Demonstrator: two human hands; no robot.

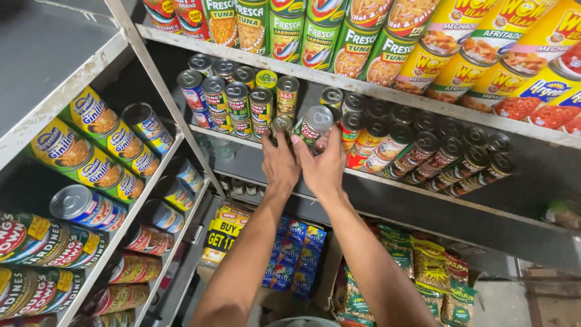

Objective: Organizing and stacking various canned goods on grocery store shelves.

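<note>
Both hands reach up to the middle shelf (387, 181): the right hand (324, 163) wraps its fingers round a small tin can (315, 127) with a plain silver lid, lifted at the shelf's front edge, while the left hand (280, 162) closes its fingertips on a smaller can (281, 125) just beside it. Each tin looks rigid and fairly heavy for its size, with a glossy label that could slip, so a grip around the side wall seems surest. Rows of similar cans (236, 100) stand to the left, darker-lidded tins (423, 151) to the right, and tall yellow cans (484, 54) line the shelf above.
</note>
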